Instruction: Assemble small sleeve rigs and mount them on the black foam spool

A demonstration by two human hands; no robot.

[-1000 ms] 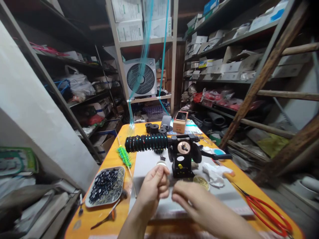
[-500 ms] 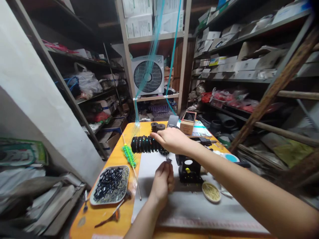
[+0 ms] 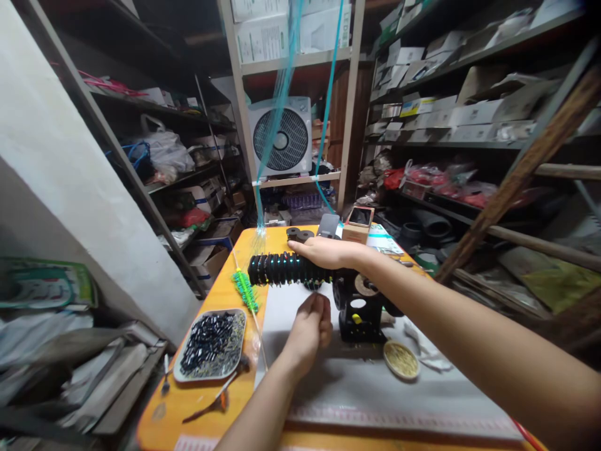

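Observation:
A black ridged cylinder (image 3: 275, 269) wound with dark and shiny bands reaches leftward from a black machine stand (image 3: 359, 319) on the table. My right hand (image 3: 326, 252) lies over the top of the cylinder, fingers stretched out to the left; its far side is hidden. Just beneath the cylinder, my left hand (image 3: 310, 322) is closed in a pinch. What its fingertips hold is too small to make out. Thin bits hang from the cylinder's underside.
On the orange table (image 3: 162, 416) are a tray (image 3: 211, 344) of dark beads, a green bristly stick (image 3: 244, 291), a brush (image 3: 211, 404), and a dish (image 3: 401, 361) of yellowish bits. A cardboard box (image 3: 357, 232) and a fan (image 3: 280, 138) are behind. Blue strands hang ahead.
My right hand has flattened on the cylinder, its fingers straighter. The dark bit seen at my left fingertips no longer shows there. The view has shifted slightly.

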